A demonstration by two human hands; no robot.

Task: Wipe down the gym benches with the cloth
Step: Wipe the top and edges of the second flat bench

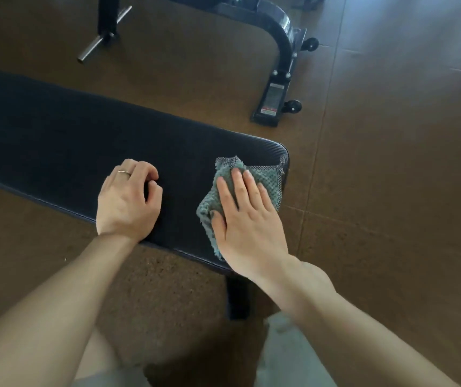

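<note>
A long black padded gym bench [56, 141] runs from the left edge to its rounded right end near the middle of the view. A grey-green textured cloth [265, 178] lies flat on that right end. My right hand [247, 219] presses on the cloth with straight fingers spread over it. My left hand [127, 199] rests on the bench pad to the left of the cloth, its fingers curled under and holding nothing; it wears a ring.
The bench's dark leg [236, 297] stands below its right end. On the brown rubber floor behind are a black machine base with small wheels [276, 88] and a stand with a metal bar [103, 34]. My legs show at the bottom.
</note>
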